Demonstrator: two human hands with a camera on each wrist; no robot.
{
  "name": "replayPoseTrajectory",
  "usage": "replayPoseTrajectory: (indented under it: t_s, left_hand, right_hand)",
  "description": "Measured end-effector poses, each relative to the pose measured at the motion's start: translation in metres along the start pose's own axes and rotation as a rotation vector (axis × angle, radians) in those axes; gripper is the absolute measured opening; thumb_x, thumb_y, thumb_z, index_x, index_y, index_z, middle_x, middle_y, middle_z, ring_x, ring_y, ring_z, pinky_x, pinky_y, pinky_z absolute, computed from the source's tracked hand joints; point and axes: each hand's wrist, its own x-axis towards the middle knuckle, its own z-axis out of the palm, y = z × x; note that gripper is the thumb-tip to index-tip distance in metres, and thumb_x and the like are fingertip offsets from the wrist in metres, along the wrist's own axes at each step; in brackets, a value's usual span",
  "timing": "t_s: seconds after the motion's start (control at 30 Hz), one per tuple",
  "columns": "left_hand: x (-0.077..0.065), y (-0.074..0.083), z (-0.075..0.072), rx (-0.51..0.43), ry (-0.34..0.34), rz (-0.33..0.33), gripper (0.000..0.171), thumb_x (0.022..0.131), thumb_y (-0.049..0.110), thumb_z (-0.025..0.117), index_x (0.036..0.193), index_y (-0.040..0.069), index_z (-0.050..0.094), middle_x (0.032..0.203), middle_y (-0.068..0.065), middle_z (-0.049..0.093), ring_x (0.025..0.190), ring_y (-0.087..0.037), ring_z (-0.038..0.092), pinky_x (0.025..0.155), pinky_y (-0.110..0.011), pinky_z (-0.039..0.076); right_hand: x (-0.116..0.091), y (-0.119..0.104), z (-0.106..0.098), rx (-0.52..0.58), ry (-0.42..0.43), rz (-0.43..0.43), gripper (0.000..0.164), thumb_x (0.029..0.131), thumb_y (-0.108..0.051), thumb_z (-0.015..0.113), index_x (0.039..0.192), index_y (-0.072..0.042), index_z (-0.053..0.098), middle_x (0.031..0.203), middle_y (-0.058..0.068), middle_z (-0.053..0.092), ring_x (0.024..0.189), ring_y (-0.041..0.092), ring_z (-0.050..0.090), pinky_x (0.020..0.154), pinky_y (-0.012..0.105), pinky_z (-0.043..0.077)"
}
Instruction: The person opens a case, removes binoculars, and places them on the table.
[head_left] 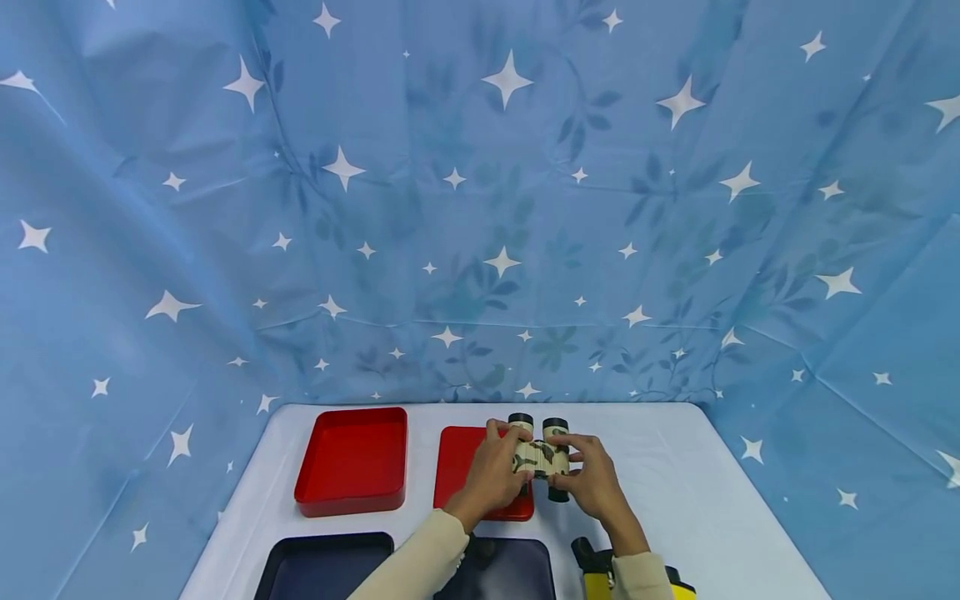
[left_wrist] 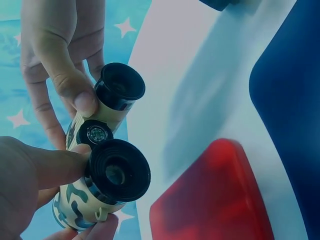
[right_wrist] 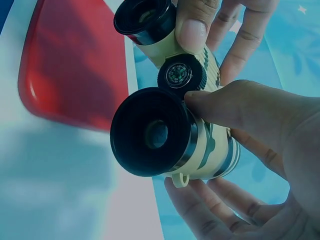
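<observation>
Camouflage-patterned binoculars [head_left: 542, 460] with black eyecups are held up off the table between both hands. My left hand [head_left: 489, 472] grips the left barrel, its thumb close to the black centre wheel in the left wrist view. With thumb and fingers, my right hand [head_left: 591, 477] holds the right barrel. A small round compass [right_wrist: 179, 75] sits in the centre wheel, between the two eyecups. The eyecups point back toward the wrist cameras. Below the left hand lies a red lid-like tray [head_left: 456, 467], partly hidden by that hand and the binoculars.
A red tray [head_left: 302, 498] stands at the left of the white table [head_left: 675, 467]. Two dark blue trays, one at front left [head_left: 330, 558] and one at front middle [head_left: 517, 571], lie nearer. Yellow-and-black objects [head_left: 596, 583] sit partly behind the right sleeve. A starred blue curtain surrounds the table.
</observation>
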Motion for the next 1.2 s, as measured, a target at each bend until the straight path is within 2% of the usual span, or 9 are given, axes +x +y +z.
replayPoseTrajectory:
  t_s: [0.4, 0.7, 1.2]
  left_hand:
    - [0.005, 0.008, 0.026, -0.022, -0.002, 0.003, 0.052, 0.08, 0.023, 0.084, 0.126, 0.026, 0.059, 0.136, -0.006, 0.044, 0.097, -0.017, 0.057, 0.079, -0.03, 0.053]
    - [0.009, 0.015, 0.037, -0.032, -0.001, 0.019, 0.051, 0.08, 0.022, 0.084, 0.124, 0.025, 0.059, 0.132, -0.006, 0.044, 0.091, -0.015, 0.055, 0.072, -0.026, 0.048]
    - [0.011, 0.022, 0.056, -0.074, -0.036, -0.001, 0.049, 0.081, 0.024, 0.083, 0.124, 0.027, 0.059, 0.135, -0.005, 0.043, 0.095, -0.015, 0.056, 0.074, -0.026, 0.052]
  right_hand:
    - [-0.004, 0.016, -0.013, -0.027, -0.01, 0.048, 0.062, 0.071, 0.003, 0.085, 0.125, -0.022, 0.068, 0.133, 0.017, 0.052, 0.11, 0.036, 0.06, 0.078, 0.041, 0.059]
    - [-0.003, 0.026, -0.023, -0.047, -0.002, 0.069, 0.062, 0.069, 0.004, 0.085, 0.124, -0.021, 0.069, 0.133, 0.019, 0.053, 0.11, 0.038, 0.06, 0.076, 0.041, 0.059]
    - [-0.007, 0.043, -0.03, -0.059, -0.021, 0.158, 0.06, 0.073, 0.001, 0.083, 0.126, -0.024, 0.067, 0.137, 0.019, 0.05, 0.115, 0.039, 0.058, 0.079, 0.046, 0.058]
